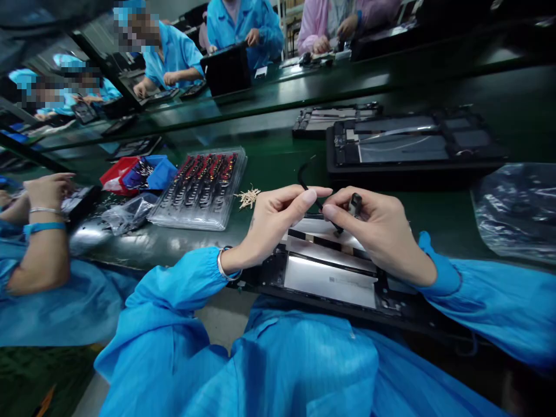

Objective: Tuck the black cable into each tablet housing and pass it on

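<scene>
Both hands hang over an opened flat device (330, 281) with silver panels and black strips, lying at the bench's front edge. My left hand (278, 223) is pinched on a thin black cable (304, 174), whose loose end curves up behind the fingertips. Close beside it, my right hand (377, 229) has its fingers closed round a small black part (355, 204); thumb and forefinger also meet near the cable. Whether the cable and the small part are joined cannot be made out. The hands nearly touch at the fingertips.
Left of my hands are clear trays (200, 188) of small red and black parts, pale sticks (248, 198), a red bin (119, 175) and a blue bin (160, 172). Another device (403, 145) rests on a black block behind. Plastic film (516, 211) lies right. A person's arm (47, 243) is at left.
</scene>
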A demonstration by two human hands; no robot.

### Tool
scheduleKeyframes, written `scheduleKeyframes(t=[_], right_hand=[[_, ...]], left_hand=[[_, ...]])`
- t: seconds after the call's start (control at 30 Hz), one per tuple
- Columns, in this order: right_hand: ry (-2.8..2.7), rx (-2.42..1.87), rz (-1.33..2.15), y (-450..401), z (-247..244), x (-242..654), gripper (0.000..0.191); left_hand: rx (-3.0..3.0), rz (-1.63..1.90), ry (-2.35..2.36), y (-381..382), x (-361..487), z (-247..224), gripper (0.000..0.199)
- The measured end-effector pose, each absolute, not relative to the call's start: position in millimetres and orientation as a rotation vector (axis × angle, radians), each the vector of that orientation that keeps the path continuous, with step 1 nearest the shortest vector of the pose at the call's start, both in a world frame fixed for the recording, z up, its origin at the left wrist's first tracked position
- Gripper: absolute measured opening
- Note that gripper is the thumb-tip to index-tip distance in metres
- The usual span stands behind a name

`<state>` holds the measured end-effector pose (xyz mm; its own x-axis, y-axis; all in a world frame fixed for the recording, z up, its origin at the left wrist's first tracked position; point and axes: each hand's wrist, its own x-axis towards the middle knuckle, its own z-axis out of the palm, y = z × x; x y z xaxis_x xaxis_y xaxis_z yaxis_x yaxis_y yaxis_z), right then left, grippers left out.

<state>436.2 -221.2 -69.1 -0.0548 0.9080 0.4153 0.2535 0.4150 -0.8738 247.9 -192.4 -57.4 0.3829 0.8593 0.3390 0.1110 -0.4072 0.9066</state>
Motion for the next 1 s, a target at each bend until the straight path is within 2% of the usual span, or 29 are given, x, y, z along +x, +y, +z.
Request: scheduleKeyframes(t=[0.27,0.37,0.57,0.77,1.0], right_hand=[[-1.834,-1.323,0.578,-223.6,-65.6,472.2,0.024],[-1.973,-1.453,0.590,-226.5,-70.0,496.0,0.026],[-2.094,-1.683,0.716,-230.7,-75.7,524.1,0.043],[-2.154,-1.927,0.715,-221.7,-68.0,531.0,0.039],[-2.250,-1.961,0.721,-214.3,-68.3,534.6,0.040]], left_hand=[[2.139,0.717,0.898,-180.2,211.6,-74.3,0.048],[2.283,0.692,0.928,-171.6,203.0,-77.3,0.045],[2.428,0.679,0.862,-161.9,205.5,-76.3,0.039],[2.592,0.705,0.657,-153.4,216.4,-80.8,0.030],[2.697,0.540,0.394,-138.7,229.7,-95.8,0.027]])
